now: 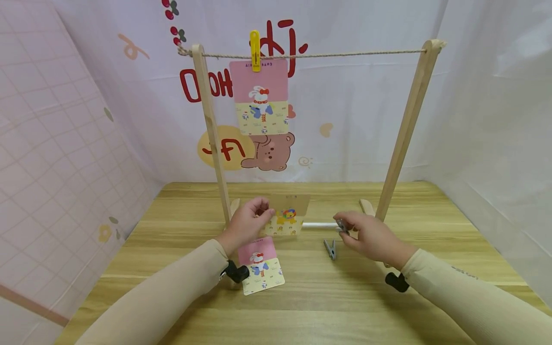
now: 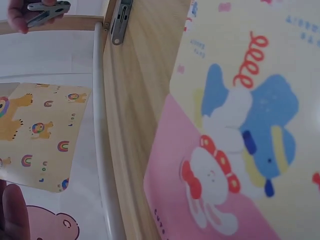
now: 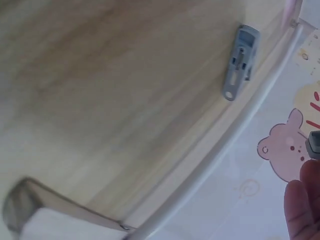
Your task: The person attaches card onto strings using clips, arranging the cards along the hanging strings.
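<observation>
My left hand [image 1: 247, 221] pinches a yellow-tan card [image 1: 290, 215] with a lion print by its left edge, raised above the table. In the left wrist view the lion card [image 2: 45, 135] shows rainbows as well. My right hand [image 1: 373, 237] pinches a grey clothespin [image 1: 342, 225]. A second grey clothespin [image 1: 330, 249] lies on the table, left of that hand. Below my left hand a pink and yellow dog card [image 1: 263, 266] lies flat. A similar dog card [image 1: 260, 98] hangs from the twine [image 1: 345, 54], clipped by a yellow clothespin [image 1: 255, 50].
A wooden post [image 1: 211, 129] on the left and another post [image 1: 405, 129] on the right hold up the twine. Low between them runs a pale rod [image 1: 319, 224]. A printed cloth backdrop [image 1: 353, 129] hangs behind the wooden table [image 1: 323, 306].
</observation>
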A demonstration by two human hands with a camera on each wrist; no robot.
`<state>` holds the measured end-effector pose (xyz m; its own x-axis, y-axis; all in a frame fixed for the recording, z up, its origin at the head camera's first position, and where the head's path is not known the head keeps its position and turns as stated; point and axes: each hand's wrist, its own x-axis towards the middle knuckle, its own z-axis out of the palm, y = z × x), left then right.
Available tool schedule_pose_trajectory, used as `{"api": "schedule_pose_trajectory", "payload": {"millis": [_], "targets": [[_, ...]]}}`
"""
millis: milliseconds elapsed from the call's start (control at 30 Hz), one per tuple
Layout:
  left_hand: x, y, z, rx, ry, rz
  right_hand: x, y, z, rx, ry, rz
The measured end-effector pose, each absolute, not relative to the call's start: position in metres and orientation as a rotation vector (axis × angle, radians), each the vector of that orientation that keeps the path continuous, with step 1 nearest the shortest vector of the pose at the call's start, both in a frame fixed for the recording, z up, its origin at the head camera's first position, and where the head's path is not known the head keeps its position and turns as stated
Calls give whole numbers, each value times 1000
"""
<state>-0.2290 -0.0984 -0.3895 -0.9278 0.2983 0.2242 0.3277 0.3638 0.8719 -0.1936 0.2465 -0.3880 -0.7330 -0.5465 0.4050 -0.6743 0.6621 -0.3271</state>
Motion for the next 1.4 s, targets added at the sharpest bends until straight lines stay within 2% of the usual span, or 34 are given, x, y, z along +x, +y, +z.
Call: {"api": "schedule_pose_trajectory", "payload": {"millis": [800,1400], "targets": [[-232,-94,-378,-669,-2524,-1571,-195,228,-361,901,-2423,909],[-236,-88,-367,-664,-2479,-1551,-194,218,-337,649,-2438,1040]]}}
